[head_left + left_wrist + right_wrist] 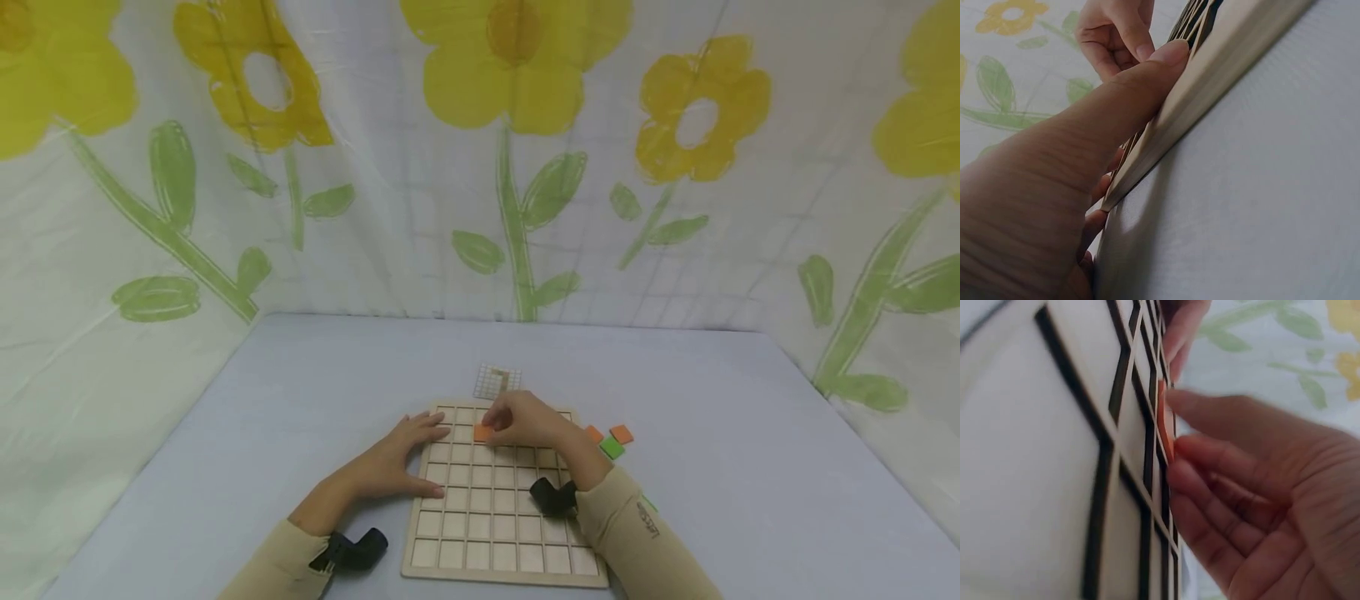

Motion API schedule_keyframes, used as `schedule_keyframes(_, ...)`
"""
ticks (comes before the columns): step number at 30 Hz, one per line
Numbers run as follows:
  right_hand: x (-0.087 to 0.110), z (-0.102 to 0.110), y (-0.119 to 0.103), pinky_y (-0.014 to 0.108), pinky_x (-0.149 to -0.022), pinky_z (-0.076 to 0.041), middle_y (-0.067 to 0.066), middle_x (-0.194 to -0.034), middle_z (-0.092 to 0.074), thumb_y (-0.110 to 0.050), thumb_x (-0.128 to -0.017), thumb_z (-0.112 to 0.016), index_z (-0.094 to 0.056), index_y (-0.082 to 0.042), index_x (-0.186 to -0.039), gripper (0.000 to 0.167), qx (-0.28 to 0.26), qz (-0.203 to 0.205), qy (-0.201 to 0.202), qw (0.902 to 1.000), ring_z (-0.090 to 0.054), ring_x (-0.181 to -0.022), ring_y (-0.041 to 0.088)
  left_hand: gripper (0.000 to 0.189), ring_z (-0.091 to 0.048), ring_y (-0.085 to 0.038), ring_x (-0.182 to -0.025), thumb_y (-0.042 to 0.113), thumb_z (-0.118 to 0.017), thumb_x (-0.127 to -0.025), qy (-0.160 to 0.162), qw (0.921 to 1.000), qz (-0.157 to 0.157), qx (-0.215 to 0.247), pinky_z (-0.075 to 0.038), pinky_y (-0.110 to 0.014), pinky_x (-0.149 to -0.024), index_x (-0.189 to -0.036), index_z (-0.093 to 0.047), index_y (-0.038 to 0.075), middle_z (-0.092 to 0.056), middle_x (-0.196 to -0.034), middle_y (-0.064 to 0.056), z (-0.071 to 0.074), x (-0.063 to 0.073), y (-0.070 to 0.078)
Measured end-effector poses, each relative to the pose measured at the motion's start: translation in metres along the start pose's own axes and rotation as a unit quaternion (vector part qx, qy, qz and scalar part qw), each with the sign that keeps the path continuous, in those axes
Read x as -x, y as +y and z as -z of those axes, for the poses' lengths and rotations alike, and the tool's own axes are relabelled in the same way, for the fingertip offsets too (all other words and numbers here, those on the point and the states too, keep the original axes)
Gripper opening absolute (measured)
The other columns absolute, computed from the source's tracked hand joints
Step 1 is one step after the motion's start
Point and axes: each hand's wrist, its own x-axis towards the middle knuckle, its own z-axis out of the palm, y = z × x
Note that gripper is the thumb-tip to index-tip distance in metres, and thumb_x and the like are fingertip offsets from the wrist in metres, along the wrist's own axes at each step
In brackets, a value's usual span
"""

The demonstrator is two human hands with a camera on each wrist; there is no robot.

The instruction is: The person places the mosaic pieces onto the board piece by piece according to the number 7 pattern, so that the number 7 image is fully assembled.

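A wooden grid board (502, 576) with square cells lies on the table. My right hand (528, 421) pinches an orange square tile (481, 433) between thumb and fingers at a cell near the board's far edge. In the right wrist view, the orange tile (1165, 422) sits tilted against the thin dividers, with the thumb at one end and a fingertip at the other. Along the board's left side rests my left hand (393, 460), fingers spread and thumb on the frame. The left wrist view shows that thumb (1169, 53) lying over the board's raised edge.
Beyond the board lies a small card with a printed grid (492, 381). To the right are loose tiles: a green tile (612, 448), an orange tile (622, 434) and another partly behind the right wrist. More green shows beside the right sleeve (637, 533). A flowered curtain (390, 208) hangs behind the table.
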Motion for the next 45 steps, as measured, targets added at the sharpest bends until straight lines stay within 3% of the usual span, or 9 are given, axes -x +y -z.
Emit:
schedule_keyframes(7, 0.009, 0.012, -0.003, 0.029, -0.08, -0.055, 0.005, -0.104, -0.066, -0.021, -0.083, -0.07, -0.067, -0.004, -0.11, 0.031, 0.021, 0.002, -0.018, 0.9996, -0.063, -0.095, 0.02, 0.085, -0.015, -0.033, -0.144, 0.051, -0.076, -0.067, 0.0, 1.0, -0.002, 0.005, -0.004, -0.054, -0.118, -0.137, -0.046, 0.012, -0.028, -0.153, -0.01, -0.001, -0.001, 0.0)
schedule_keyframes(14, 0.026, 0.028, -0.003, 0.032, -0.087, -0.054, 0.009, -0.11, -0.065, -0.023, -0.083, -0.07, -0.064, -0.001, -0.112, 0.037, 0.003, 0.008, -0.021, 0.9997, -0.062, -0.101, 0.025, 0.086, -0.017, -0.032, -0.144, 0.051, -0.077, -0.066, 0.002, 1.0, 0.0, -0.002, -0.004, -0.052, -0.118, -0.136, -0.047, 0.011, -0.029, -0.152, -0.009, -0.002, 0.0, 0.0)
schedule_keyframes(32, 0.095, 0.055, 0.022, 0.031, -0.078, -0.055, 0.009, -0.101, -0.066, -0.02, -0.081, -0.072, -0.066, -0.002, -0.103, 0.029, 0.037, -0.012, 0.009, 0.9992, -0.062, -0.091, 0.02, 0.088, -0.017, -0.034, -0.143, 0.053, -0.076, -0.066, 0.004, 0.9999, -0.001, -0.01, -0.005, -0.053, -0.118, -0.137, -0.046, 0.011, -0.029, -0.152, -0.011, -0.001, 0.001, 0.0)
schedule_keyframes(41, 0.129, 0.062, 0.033, 0.029, -0.079, -0.055, 0.007, -0.102, -0.067, -0.017, -0.079, -0.073, -0.066, -0.003, -0.104, 0.029, 0.038, -0.045, 0.015, 0.9981, -0.064, -0.093, 0.023, 0.088, -0.016, -0.035, -0.143, 0.053, -0.076, -0.066, 0.002, 1.0, -0.004, -0.004, -0.004, -0.054, -0.118, -0.137, -0.046, 0.01, -0.028, -0.152, -0.012, -0.002, 0.0, -0.001)
schedule_keyframes(45, 0.143, 0.065, 0.037, 0.024, -0.076, -0.054, 0.005, -0.101, -0.067, -0.019, -0.08, -0.072, -0.066, -0.004, -0.102, 0.027, 0.041, -0.056, 0.014, 0.9975, -0.063, -0.091, 0.018, 0.087, -0.017, -0.035, -0.143, 0.053, -0.076, -0.066, 0.004, 1.0, -0.006, -0.003, -0.004, -0.054, -0.118, -0.136, -0.046, 0.011, -0.028, -0.152, -0.012, -0.001, 0.0, -0.001)
